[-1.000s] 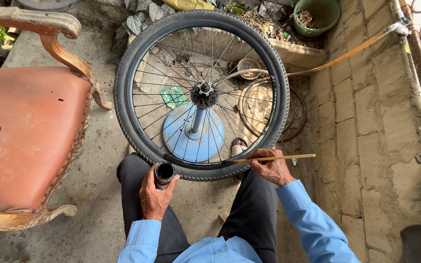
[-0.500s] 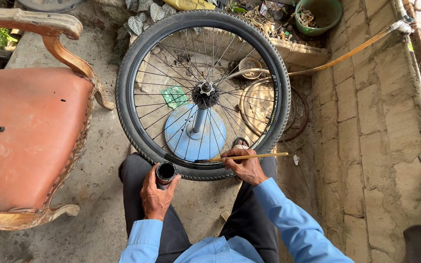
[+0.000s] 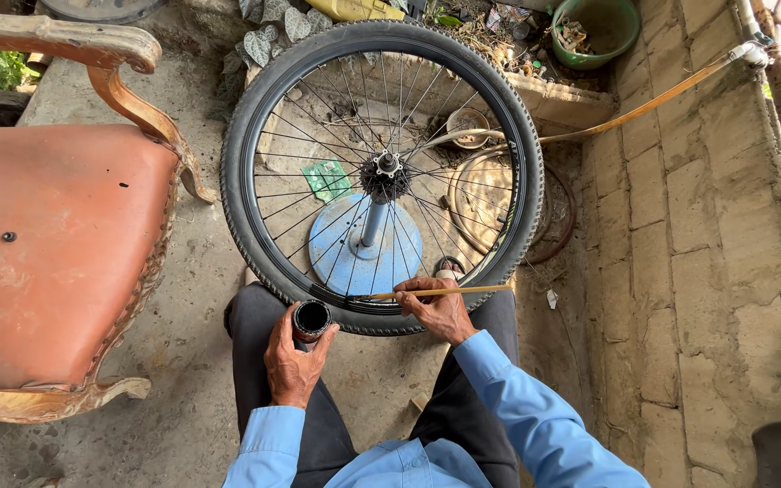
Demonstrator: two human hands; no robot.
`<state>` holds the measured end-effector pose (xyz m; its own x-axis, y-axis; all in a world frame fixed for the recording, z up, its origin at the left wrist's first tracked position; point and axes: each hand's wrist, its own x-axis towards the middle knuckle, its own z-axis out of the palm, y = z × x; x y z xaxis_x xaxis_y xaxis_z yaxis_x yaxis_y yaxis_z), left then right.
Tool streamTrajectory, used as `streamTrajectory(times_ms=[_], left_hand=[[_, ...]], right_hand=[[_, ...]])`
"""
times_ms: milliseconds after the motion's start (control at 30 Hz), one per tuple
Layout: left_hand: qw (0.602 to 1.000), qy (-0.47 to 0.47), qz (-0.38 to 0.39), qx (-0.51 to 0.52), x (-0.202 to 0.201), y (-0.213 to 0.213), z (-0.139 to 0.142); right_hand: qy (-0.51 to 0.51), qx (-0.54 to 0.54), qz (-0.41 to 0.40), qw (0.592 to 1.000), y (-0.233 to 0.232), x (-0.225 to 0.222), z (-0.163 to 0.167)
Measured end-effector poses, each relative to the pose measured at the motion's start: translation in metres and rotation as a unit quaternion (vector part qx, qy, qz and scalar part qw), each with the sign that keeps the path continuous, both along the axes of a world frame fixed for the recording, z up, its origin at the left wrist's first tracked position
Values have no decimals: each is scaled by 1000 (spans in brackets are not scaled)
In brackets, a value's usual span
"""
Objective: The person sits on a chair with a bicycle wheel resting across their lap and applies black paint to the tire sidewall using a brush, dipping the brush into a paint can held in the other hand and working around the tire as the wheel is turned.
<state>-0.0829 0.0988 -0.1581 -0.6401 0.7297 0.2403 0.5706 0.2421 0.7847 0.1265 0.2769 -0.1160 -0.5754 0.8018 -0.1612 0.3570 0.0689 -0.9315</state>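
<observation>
Sat just behind the bicycle wheel [image 3: 381, 176], legs in dark trousers [image 3: 318, 434] tucked under its near edge.

Held a small round tin [image 3: 311, 318] in the left hand [image 3: 293, 361], fingers curled tight around it, open top facing up, dark inside. Kept the tin touching or almost touching the near side of the tire [image 3: 255, 262]; could not tell which.

Held a long thin wooden stick [image 3: 440, 291] in the right hand [image 3: 440, 312], pinched shut between thumb and fingers. Laid the stick flat across the near part of the wheel, along the rim, tip pointing toward the tin. Could not tell what was on the tip.

Stood flat on a blue round stand [image 3: 363, 253] with a post up to the hub [image 3: 383, 173] in the middle of the wheel.

Beside the wheel, off to the left: an old chair with a worn red seat [image 3: 47, 244]. Off to the right: a block wall [image 3: 707, 235]. Beyond the wheel: a yellow hose [image 3: 644, 104], a green pot [image 3: 603, 32] and some leaves.

Might go wrong: could tip the tin and spill the dark stuff on the trousers, since held only by one hand with no lid. Could also catch the stick in the thin spokes [image 3: 318, 154] if the wheel turned, and snap it.
</observation>
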Motion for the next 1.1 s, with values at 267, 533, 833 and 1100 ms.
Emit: streamTrajectory(times_ms=[267,533,833,1100], left_hand=[[1000,-10,2,5,1,-1,4],[1000,-4,1,4,0,-2,5],[1000,-10,2,3,2,-2,7],[1000,-6,2,1,0,-3,8]], right_hand=[[22,-24,-13,999,-5,-17,-3],[-15,-19,-12,1000,-7,-9,-4],[39,-41,-23,998,-4,14,-5],[-25,-44,-31,998,6,37,4]])
